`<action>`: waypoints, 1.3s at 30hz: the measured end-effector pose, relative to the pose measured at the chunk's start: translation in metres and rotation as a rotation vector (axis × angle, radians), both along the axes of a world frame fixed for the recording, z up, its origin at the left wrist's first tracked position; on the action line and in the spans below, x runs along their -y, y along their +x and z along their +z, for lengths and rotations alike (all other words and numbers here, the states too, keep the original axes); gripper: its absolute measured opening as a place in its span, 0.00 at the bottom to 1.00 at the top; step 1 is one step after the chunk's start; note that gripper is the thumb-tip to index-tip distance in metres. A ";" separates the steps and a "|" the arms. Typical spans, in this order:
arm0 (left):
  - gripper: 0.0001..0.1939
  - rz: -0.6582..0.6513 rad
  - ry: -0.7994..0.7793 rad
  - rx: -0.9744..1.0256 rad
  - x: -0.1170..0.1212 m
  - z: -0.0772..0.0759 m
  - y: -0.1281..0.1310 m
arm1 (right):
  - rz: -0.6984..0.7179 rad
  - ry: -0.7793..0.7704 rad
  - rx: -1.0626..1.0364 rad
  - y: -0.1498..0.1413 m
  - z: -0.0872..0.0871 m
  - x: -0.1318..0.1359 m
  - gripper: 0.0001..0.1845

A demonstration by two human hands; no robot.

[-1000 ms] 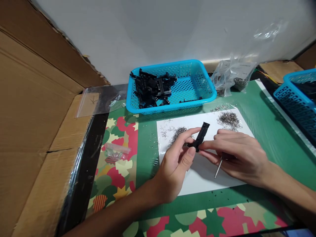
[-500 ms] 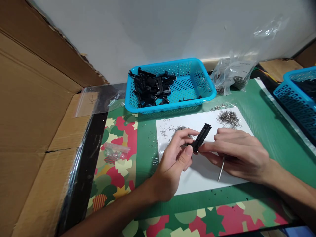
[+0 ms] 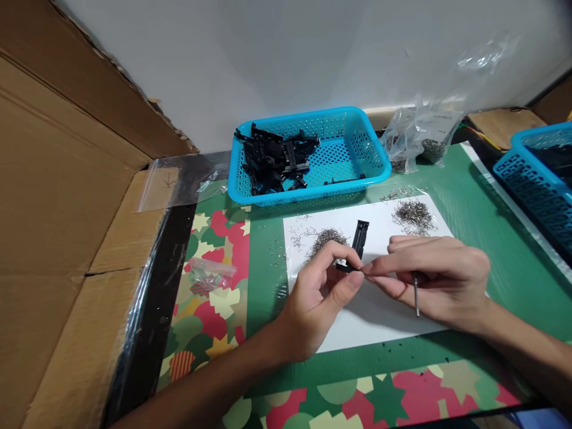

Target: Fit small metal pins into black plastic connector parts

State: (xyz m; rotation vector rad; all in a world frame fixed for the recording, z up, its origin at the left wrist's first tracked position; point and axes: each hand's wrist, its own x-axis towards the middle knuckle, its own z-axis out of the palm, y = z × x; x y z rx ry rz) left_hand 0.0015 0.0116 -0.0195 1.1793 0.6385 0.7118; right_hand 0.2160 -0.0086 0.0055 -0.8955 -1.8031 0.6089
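Observation:
My left hand point(image 3: 324, 298) grips the lower end of a long, narrow black plastic part point(image 3: 360, 239), which stands nearly upright above a white paper sheet point(image 3: 357, 333). My right hand point(image 3: 438, 280) is closed, with thumb and index fingertips pinched together against the part's lower end, meeting the left fingertips. Whatever sits in that pinch is too small to make out. Tucked in the right palm is a thin metal rod point(image 3: 417, 298), its tip pointing down. Small bent metal pieces, perhaps springs, form one pile point(image 3: 328, 240) behind my left hand and another pile point(image 3: 413, 215) behind my right.
A blue basket point(image 3: 308, 193) with black plastic parts stands at the back. Beside it are clear bags point(image 3: 420, 140) of metal pieces. Another blue basket point(image 3: 531, 170) is at the right. Cardboard point(image 3: 58, 238) walls the left. A small plastic bag point(image 3: 212, 274) lies on the patterned mat.
The black part has turned from a rightward slant to nearly upright. My right fingertips have come together with the left ones, and the metal rod has swung to point straighter down.

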 end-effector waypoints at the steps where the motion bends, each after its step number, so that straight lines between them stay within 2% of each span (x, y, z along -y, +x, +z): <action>1: 0.10 0.011 0.006 -0.004 0.000 -0.001 0.000 | 0.001 -0.009 -0.003 0.000 0.000 0.000 0.06; 8: 0.12 0.035 0.059 -0.049 0.001 -0.005 0.001 | 0.001 0.015 0.050 0.000 0.001 0.001 0.05; 13: 0.11 0.001 0.023 -0.055 0.001 -0.002 -0.001 | -0.045 0.093 0.116 -0.004 0.001 0.000 0.07; 18: 0.09 0.003 -0.014 -0.023 0.001 -0.002 -0.005 | -0.033 0.194 0.181 -0.003 -0.002 0.000 0.08; 22: 0.07 0.004 -0.011 -0.026 0.001 -0.002 -0.006 | -0.041 0.189 0.216 -0.001 -0.001 0.001 0.08; 29: 0.06 0.035 0.203 -0.115 -0.001 0.001 -0.003 | 0.020 0.126 0.197 0.004 0.000 -0.002 0.07; 35: 0.06 0.067 0.413 -0.228 0.000 0.005 -0.002 | 0.001 -0.051 0.142 0.008 0.008 -0.001 0.06; 39: 0.06 0.065 0.494 -0.286 0.001 0.007 -0.003 | 0.025 -0.076 0.156 0.007 0.011 -0.001 0.05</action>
